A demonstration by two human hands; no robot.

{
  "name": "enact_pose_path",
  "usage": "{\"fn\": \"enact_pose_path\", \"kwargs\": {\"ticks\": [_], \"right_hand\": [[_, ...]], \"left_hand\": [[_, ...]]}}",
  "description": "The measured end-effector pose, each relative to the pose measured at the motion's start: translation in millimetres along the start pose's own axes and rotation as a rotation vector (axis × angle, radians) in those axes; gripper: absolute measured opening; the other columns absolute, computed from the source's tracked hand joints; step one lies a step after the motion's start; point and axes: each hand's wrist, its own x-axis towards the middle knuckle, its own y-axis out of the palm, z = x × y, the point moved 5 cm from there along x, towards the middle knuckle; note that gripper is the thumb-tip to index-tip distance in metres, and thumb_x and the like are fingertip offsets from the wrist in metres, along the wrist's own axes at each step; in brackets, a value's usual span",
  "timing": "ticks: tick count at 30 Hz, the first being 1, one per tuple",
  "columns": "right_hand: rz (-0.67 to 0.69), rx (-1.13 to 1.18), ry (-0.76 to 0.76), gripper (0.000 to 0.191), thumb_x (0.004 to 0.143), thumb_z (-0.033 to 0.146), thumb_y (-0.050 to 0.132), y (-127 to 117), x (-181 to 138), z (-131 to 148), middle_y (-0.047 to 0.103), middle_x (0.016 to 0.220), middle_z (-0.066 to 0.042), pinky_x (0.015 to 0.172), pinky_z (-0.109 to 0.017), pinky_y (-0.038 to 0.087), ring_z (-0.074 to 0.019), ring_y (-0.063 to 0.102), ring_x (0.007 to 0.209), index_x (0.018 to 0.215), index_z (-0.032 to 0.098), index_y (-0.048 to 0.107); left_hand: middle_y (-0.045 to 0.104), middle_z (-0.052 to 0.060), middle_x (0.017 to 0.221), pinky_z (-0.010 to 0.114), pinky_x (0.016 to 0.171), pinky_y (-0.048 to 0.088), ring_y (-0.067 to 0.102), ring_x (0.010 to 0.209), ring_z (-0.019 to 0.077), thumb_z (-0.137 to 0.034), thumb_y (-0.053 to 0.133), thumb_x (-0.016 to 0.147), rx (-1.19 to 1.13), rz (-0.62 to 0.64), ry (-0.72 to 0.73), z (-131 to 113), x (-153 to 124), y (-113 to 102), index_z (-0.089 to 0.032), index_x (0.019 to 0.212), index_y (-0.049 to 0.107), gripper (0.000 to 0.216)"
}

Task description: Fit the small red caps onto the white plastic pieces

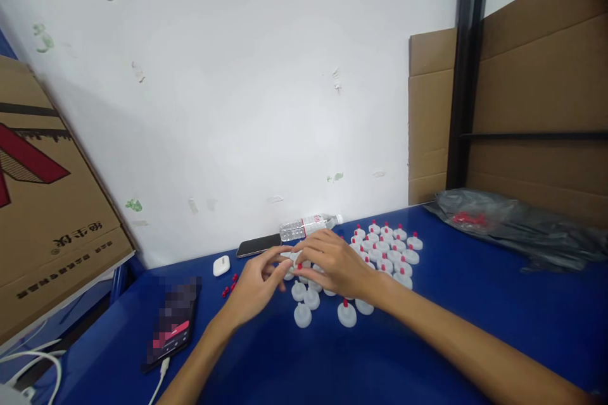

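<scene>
My left hand (256,285) and my right hand (332,262) meet over a cluster of small white plastic caps (304,304) on the blue table (427,329). Both hands pinch around one white cap with a red tip (298,267) held between the fingertips. Several caps fitted with red tips (387,247) stand in a group just right of my right hand. One capped piece (346,313) stands near my right wrist. A few loose red tips (229,286) lie left of my left hand.
A phone (171,326) with a cable lies at the left. A white earbud case (221,265), a second phone (259,245) and a lying water bottle (308,226) sit by the wall. A grey plastic bag (513,221) holding red parts lies at the right. Cardboard boxes (47,202) flank the table.
</scene>
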Motion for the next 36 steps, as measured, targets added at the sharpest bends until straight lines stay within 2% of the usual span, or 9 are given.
{"fn": "enact_pose_path", "kwargs": {"ticks": [3,6,9,12,19,23,26,31,36], "right_hand": [[0.064,0.151,0.275,0.027,0.092,0.045,0.066,-5,2,-18,0.067,0.078,-0.003,0.075,-0.032,0.045,-0.017,0.06,0.075,0.087,0.018,0.068],[0.324,0.51,0.517,0.035,0.086,0.054,0.07,-3,-1,-31,0.062,0.061,0.003,0.056,-0.024,0.041,-0.012,0.054,0.055,0.086,0.019,0.071],[0.691,0.789,0.577,0.036,0.076,0.054,0.077,-1,-11,-29,0.069,0.067,0.001,0.049,-0.022,0.038,-0.01,0.054,0.05,0.088,0.02,0.077],[0.851,0.846,0.572,0.034,0.072,0.05,0.079,-1,-18,-29,0.073,0.073,0.001,0.046,-0.021,0.035,-0.0088,0.052,0.05,0.092,0.023,0.08],[0.825,0.738,0.559,0.036,0.08,0.053,0.073,-2,-15,-32,0.075,0.077,-0.001,0.053,-0.021,0.04,-0.0135,0.063,0.064,0.1,0.023,0.078],[0.643,0.458,0.611,0.028,0.086,0.045,0.068,-3,-14,-46,0.075,0.077,-0.001,0.059,-0.024,0.043,-0.0147,0.065,0.063,0.099,0.023,0.077],[0.643,0.285,0.626,0.024,0.08,0.041,0.075,8,-20,-52,0.076,0.078,0.001,0.061,-0.025,0.042,-0.0168,0.068,0.067,0.097,0.025,0.077],[0.667,0.246,0.591,0.009,0.078,0.032,0.078,25,-28,-52,0.077,0.08,0.003,0.061,-0.024,0.039,-0.0166,0.07,0.074,0.084,0.025,0.077],[0.58,0.267,0.578,0.006,0.08,0.03,0.075,14,-20,-45,0.076,0.089,0.002,0.066,-0.025,0.041,-0.017,0.069,0.08,0.083,0.025,0.075]], "left_hand": [[0.072,0.008,0.102,0.036,0.08,0.05,0.064,0.097,0.026,-0.031,0.043,0.098,0.59,-0.183,0.044,11,0,-25,-0.023,0.112,0.071,0.032],[0.072,0.01,0.104,0.039,0.092,0.047,0.06,0.104,0.0276,-0.019,0.042,0.096,0.804,-0.129,-0.007,39,3,-35,-0.018,0.111,0.072,0.034],[0.069,0.013,0.114,0.041,0.095,0.046,0.058,0.108,0.03,-0.019,0.047,0.095,0.932,-0.049,-0.074,68,5,-37,-0.015,0.118,0.071,0.034],[0.064,0.016,0.127,0.043,0.097,0.045,0.055,0.113,0.0312,-0.025,0.047,0.098,1.004,-0.003,-0.09,84,5,-32,-0.013,0.13,0.065,0.039],[0.065,0.015,0.117,0.043,0.09,0.043,0.059,0.107,0.0305,-0.024,0.038,0.102,1.096,0.071,-0.126,84,8,-22,-0.016,0.126,0.067,0.038],[0.07,0.012,0.105,0.04,0.084,0.041,0.062,0.103,0.03,-0.023,0.04,0.101,1.079,0.082,-0.086,75,11,-22,-0.02,0.109,0.074,0.035],[0.071,0.011,0.102,0.039,0.084,0.041,0.063,0.103,0.0297,-0.022,0.042,0.1,1.066,0.084,-0.09,70,12,-22,-0.02,0.104,0.074,0.033],[0.074,0.01,0.105,0.039,0.087,0.04,0.066,0.103,0.0286,-0.021,0.049,0.097,1.031,0.094,-0.164,66,7,-27,-0.021,0.104,0.073,0.025],[0.077,0.008,0.101,0.038,0.089,0.039,0.068,0.1,0.028,-0.014,0.054,0.092,0.981,0.097,-0.206,73,6,-33,-0.022,0.099,0.074,0.022]]}}
